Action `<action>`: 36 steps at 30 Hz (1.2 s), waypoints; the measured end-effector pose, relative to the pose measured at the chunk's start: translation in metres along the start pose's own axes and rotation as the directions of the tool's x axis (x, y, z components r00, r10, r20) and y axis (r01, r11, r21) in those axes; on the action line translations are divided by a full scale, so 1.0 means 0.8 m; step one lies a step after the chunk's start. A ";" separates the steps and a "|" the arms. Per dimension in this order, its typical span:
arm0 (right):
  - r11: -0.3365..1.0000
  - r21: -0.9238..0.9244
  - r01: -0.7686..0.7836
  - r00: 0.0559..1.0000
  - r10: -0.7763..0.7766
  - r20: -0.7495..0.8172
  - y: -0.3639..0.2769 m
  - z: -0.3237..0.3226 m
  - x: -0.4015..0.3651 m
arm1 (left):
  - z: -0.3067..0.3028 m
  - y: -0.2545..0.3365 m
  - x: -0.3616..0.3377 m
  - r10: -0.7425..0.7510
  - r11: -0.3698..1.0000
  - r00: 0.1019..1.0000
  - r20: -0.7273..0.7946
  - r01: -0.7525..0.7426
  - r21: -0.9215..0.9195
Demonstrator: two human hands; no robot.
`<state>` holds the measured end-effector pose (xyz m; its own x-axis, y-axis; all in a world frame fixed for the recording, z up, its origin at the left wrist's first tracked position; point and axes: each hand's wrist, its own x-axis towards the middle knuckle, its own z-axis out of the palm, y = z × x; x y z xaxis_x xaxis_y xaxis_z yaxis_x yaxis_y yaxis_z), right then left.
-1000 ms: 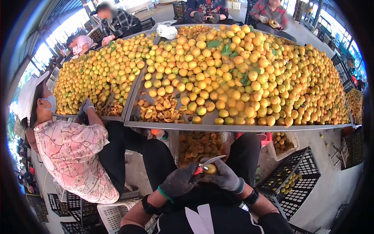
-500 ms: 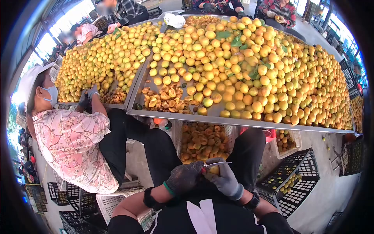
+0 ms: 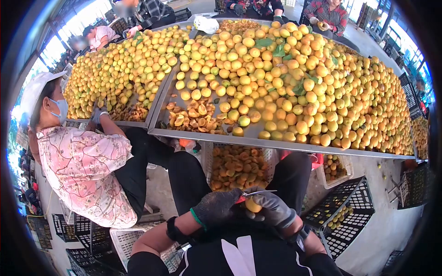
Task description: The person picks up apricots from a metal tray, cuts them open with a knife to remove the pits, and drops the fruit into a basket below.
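In a dark glove with a green cuff, my left hand [image 3: 214,209] is closed around a small knife [image 3: 241,198] with a red handle. Its thin blade points right, across the top of a yellow apricot [image 3: 253,204]. That fruit sits in the fingers of my right hand [image 3: 277,210], which wears a grey glove. Both hands meet low in front of my body, above my lap. Just beyond them, a light plastic crate [image 3: 207,166] between my knees holds halved apricots [image 3: 237,169].
A metal-rimmed table [image 3: 276,142] carries heaped whole apricots [image 3: 294,87] and a pile of split pieces [image 3: 191,115]. A person in a pink floral shirt [image 3: 85,170] works at my left; others sit across. Black crates [image 3: 345,216] stand on the floor at right.
My right hand has turned and shifted slightly right, so more of the apricot shows below the blade. The neighbour at left has moved their gloved hand at the table edge.
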<state>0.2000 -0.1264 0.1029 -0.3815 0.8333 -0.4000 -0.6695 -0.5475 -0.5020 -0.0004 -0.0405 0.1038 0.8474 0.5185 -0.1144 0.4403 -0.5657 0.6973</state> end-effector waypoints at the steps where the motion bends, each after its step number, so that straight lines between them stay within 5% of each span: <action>1: 1.000 -0.028 0.005 0.998 -0.004 0.064 0.006 -0.018 0.004 | 0.002 -0.003 0.003 -0.076 0.997 0.997 0.026 0.077 -0.032; 2: 0.999 -0.031 0.009 0.998 -0.007 0.063 0.007 -0.018 0.006 | 0.003 -0.004 0.005 -0.151 0.986 0.987 0.055 0.154 -0.060; 3: 0.954 -0.212 0.210 0.976 -0.219 -0.015 0.011 -0.015 0.010 | 0.003 -0.004 0.006 -0.148 0.987 0.987 0.056 0.152 -0.060; 4: 0.839 -0.395 0.376 0.901 -0.430 -0.057 0.015 -0.014 0.011 | 0.001 -0.003 0.004 -0.043 0.979 0.985 -0.167 0.008 -0.204; 5: 0.848 -0.367 0.383 0.897 -0.436 -0.071 0.010 -0.020 0.009 | -0.003 -0.002 0.002 0.031 0.937 0.919 -0.392 -0.164 -0.309; 6: 0.846 -0.367 0.388 0.892 -0.444 -0.080 0.011 -0.025 0.011 | -0.010 -0.001 -0.002 0.040 0.935 0.922 -0.384 -0.170 -0.311; 7: 0.829 -0.294 0.475 0.853 -0.516 -0.077 0.011 -0.031 0.014 | -0.020 -0.001 -0.007 -0.209 0.715 0.943 -0.260 -0.034 -0.698; 8: 0.801 -0.220 0.557 0.809 -0.583 -0.078 0.010 -0.033 0.015 | -0.025 -0.001 -0.008 -0.381 0.338 0.924 -0.035 0.104 -0.936; 9: 0.816 -0.149 0.559 0.811 -0.575 -0.109 0.009 -0.032 0.014 | -0.019 -0.006 -0.001 -0.240 0.697 0.928 -0.286 -0.041 -0.716; 10: 0.814 -0.151 0.561 0.808 -0.578 -0.115 0.008 -0.028 0.011 | -0.019 -0.003 -0.004 -0.235 0.695 0.930 -0.281 -0.041 -0.718; 12: 0.810 -0.206 0.549 0.810 -0.577 -0.106 0.002 -0.018 0.007 | -0.033 0.018 -0.008 -0.350 0.704 0.936 -0.024 0.246 -0.666; 14: 0.816 -0.231 0.530 0.823 -0.561 -0.093 -0.003 -0.018 0.004 | -0.024 0.016 -0.004 -0.325 0.686 0.945 -0.033 0.212 -0.696; 15: 0.822 -0.254 0.509 0.837 -0.542 -0.077 -0.005 -0.017 0.003 | -0.015 0.003 0.002 -0.087 0.903 0.952 -0.293 -0.049 -0.427; 16: 0.822 -0.252 0.510 0.837 -0.542 -0.078 -0.007 -0.014 0.004 | -0.009 -0.004 0.004 0.218 0.960 0.867 -0.448 -0.274 -0.062; 26: 0.810 -0.166 0.563 0.820 -0.573 -0.017 0.002 0.006 0.009 | -0.010 0.027 -0.001 0.166 0.973 0.820 -0.547 -0.044 0.229; 29: 0.792 -0.092 0.603 0.795 -0.607 -0.017 0.013 -0.007 0.021 | -0.012 0.033 0.001 0.124 0.969 0.906 -0.406 -0.024 0.244; 32: 0.791 -0.062 0.608 0.793 -0.610 0.001 0.013 -0.009 0.022 | -0.006 0.030 0.001 0.072 0.996 0.951 -0.301 -0.053 0.069; 34: 0.801 -0.081 0.593 0.804 -0.594 0.016 0.009 -0.008 0.020 | -0.004 0.030 -0.001 -0.042 0.999 0.990 -0.131 0.046 0.025; 36: 0.836 -0.055 0.546 0.837 -0.547 -0.009 0.006 -0.006 0.016 | -0.001 0.032 -0.001 -0.019 0.999 0.985 -0.174 0.027 0.043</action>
<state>0.1945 -0.1186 0.0915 0.0529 0.9963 -0.0672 -0.7329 -0.0070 -0.6803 0.0098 -0.0548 0.1226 0.7743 0.6328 -0.0026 0.4750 -0.5785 0.6632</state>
